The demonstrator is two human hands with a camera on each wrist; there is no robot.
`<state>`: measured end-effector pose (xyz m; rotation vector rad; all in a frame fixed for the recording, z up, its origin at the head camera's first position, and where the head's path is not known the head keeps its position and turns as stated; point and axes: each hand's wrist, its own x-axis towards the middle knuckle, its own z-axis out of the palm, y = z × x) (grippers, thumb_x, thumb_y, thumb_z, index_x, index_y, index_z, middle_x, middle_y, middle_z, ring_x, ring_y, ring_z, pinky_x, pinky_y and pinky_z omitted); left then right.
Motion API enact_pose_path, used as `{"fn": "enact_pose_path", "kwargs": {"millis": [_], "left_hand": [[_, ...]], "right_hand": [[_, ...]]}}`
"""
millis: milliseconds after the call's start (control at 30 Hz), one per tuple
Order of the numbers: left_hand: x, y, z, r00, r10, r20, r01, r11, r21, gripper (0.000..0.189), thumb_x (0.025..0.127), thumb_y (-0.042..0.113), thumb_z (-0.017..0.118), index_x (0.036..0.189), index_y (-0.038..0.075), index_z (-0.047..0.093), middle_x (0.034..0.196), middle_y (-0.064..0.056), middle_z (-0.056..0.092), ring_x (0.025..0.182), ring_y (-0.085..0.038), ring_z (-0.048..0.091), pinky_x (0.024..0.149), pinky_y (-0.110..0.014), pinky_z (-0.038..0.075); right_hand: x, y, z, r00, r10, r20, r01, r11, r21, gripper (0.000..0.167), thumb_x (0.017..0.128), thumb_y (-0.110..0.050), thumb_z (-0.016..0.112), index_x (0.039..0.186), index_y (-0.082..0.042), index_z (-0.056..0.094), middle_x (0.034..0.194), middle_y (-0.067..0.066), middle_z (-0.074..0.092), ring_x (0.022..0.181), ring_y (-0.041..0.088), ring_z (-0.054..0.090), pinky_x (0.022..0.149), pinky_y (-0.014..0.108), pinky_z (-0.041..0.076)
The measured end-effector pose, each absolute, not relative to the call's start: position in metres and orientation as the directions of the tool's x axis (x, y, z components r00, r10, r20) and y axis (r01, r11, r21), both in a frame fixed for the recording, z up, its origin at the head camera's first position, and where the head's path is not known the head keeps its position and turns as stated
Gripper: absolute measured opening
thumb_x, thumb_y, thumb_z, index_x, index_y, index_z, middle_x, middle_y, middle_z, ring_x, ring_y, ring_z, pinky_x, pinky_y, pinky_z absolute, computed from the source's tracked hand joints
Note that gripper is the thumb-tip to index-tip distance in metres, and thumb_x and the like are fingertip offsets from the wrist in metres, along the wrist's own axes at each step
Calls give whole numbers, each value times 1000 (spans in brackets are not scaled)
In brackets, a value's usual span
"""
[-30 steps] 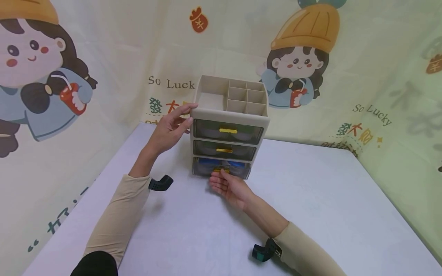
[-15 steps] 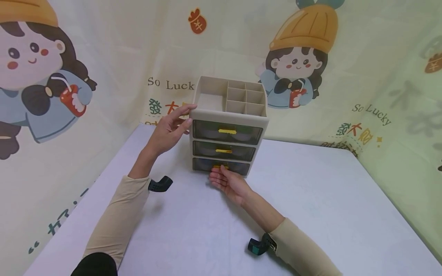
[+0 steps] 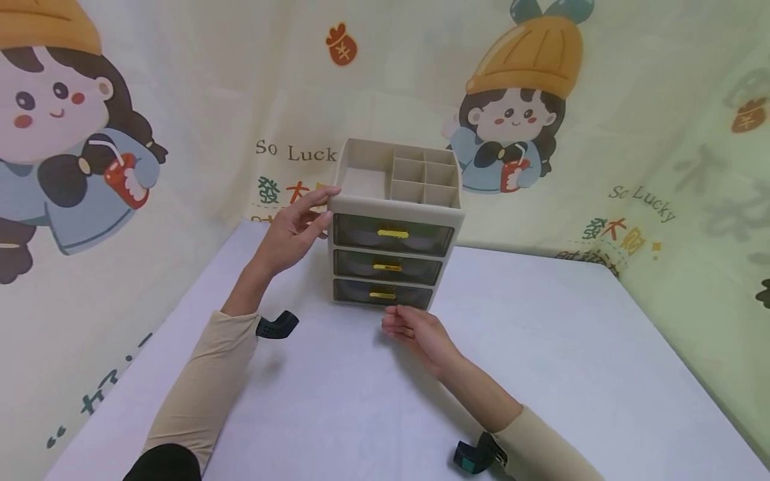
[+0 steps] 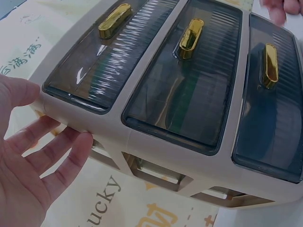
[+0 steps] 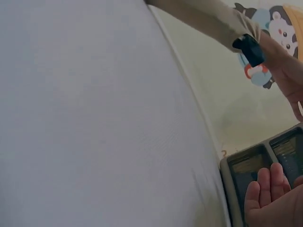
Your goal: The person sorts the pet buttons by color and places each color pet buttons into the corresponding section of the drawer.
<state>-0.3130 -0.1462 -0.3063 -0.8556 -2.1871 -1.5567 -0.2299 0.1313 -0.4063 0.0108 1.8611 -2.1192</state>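
Observation:
A beige desktop drawer organizer (image 3: 397, 210) stands on the table, with several small compartments on top. Its three dark, see-through drawers are all pushed in, the bottom drawer (image 3: 361, 292) included. My left hand (image 3: 291, 234) touches the organizer's upper left corner with its fingertips; in the left wrist view, the thumb lies at the front edge and the other fingers reach toward the side. Just in front of the bottom drawer, below its gold handle (image 3: 382, 295), my right hand (image 3: 421, 334) hovers with loosely bent fingers and holds nothing.
A white cloth covers the table (image 3: 541, 361). Behind it hangs a printed backdrop (image 3: 210, 100) with cartoon figures and lettering. Black wrist mounts (image 3: 277, 325) sit on both sleeves. A black round shape (image 3: 162, 464) shows at the lower left edge.
The bottom drawer, pulled out a little before, has slid in flush. My right hand has let go of its handle and drawn back, slightly right. The left hand keeps its place.

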Motion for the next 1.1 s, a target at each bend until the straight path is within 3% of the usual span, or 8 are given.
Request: {"fn": "enact_pose_path", "kwargs": {"millis": [167,367,567,700,767,867,967,1100], "left_hand": [[-313,-148,-307,-767,279,578,638,232,734,45,105,15,57,149,24,54,150,-5,53,108,-29,67,80,-24,57],[-312,-150,-308,-773,273,572,631,236,739,46,105,15,58,149,25,54,150,-4,53,108,-29,67,80,-24,57],[-311,-151,-308,-764,262,589,643,246,725,46,105,11,57,150,21,53,148,-8,55,108,-32,67,81,-22,56],[-308,-151,-309,-766,238,597,642,266,719,45,105,10,57,149,20,54,149,-7,55,110,-33,67,83,-19,55],[-307,-151,-309,-766,229,601,643,286,711,45,104,12,58,148,21,55,149,-5,55,111,-32,67,85,-19,54],[-306,-149,-309,-758,216,616,649,340,680,45,104,15,59,148,23,55,148,-3,56,114,-29,67,89,-22,53],[-303,-148,-307,-758,198,622,642,399,655,47,104,18,60,150,26,53,148,-3,57,117,-26,66,93,-32,54],[-294,-144,-307,-773,190,605,620,429,657,57,103,19,61,156,26,44,148,-9,57,119,-29,64,96,-47,54]], "right_hand": [[-208,150,-397,-968,-231,-99,93,37,-995,44,107,-26,55,130,11,60,103,7,74,108,25,69,100,31,53],[-184,174,-390,-966,-233,-109,86,103,-991,43,106,-28,57,129,9,61,105,9,73,115,39,65,104,31,51],[-164,197,-386,-984,-174,-28,-32,332,-943,34,105,-37,58,120,-9,71,107,12,75,111,22,68,106,41,46],[-153,208,-389,-953,-193,233,-302,575,-760,15,103,-27,64,113,-21,72,103,-2,76,102,9,69,90,36,54],[-149,211,-392,-886,-225,405,-441,678,-588,14,98,-19,69,112,-18,73,101,-6,75,95,7,67,78,30,54],[-146,213,-395,-765,-266,586,-536,768,-350,22,89,-11,76,111,-12,73,98,-7,73,90,9,64,70,23,50],[-148,213,-394,-706,-297,643,-559,791,-249,27,85,-10,79,111,-8,71,96,-2,72,89,14,64,69,23,50],[-155,211,-390,-728,-297,618,-546,796,-260,30,87,-12,78,115,-5,70,100,1,72,95,20,66,72,32,55]]}}
